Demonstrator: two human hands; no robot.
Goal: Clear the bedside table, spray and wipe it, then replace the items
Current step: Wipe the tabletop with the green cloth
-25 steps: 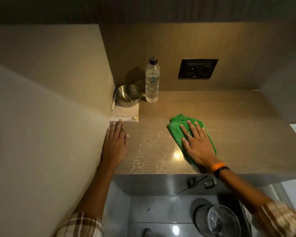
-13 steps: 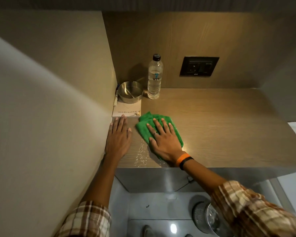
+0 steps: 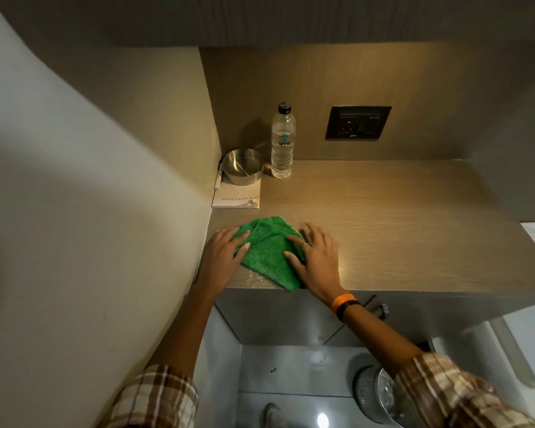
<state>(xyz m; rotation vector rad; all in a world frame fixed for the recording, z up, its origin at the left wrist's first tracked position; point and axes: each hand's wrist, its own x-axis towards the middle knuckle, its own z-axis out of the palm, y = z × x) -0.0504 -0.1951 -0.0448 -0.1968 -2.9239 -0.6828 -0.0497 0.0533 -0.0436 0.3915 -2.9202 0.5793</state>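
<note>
A: Where is the green cloth [image 3: 267, 253] at this moment?

B: It lies flat on the bedside table [image 3: 399, 230], at the near left corner. Its long axis runs from far left to near right, and the near tip reaches the table edge.

A: And the hands?

B: Both are spread flat, not clenched. The left hand [image 3: 221, 259] touches the cloth's left edge and the right hand [image 3: 317, 261] presses its right edge (the cloth is between them).

A: What is left to wipe?

B: I think the small wet drops [image 3: 254, 278], just near the cloth's left side. The left hand is nearer. The water bottle [image 3: 282, 143], metal bowl [image 3: 243, 166] and card [image 3: 237, 196] stand far left.
</note>
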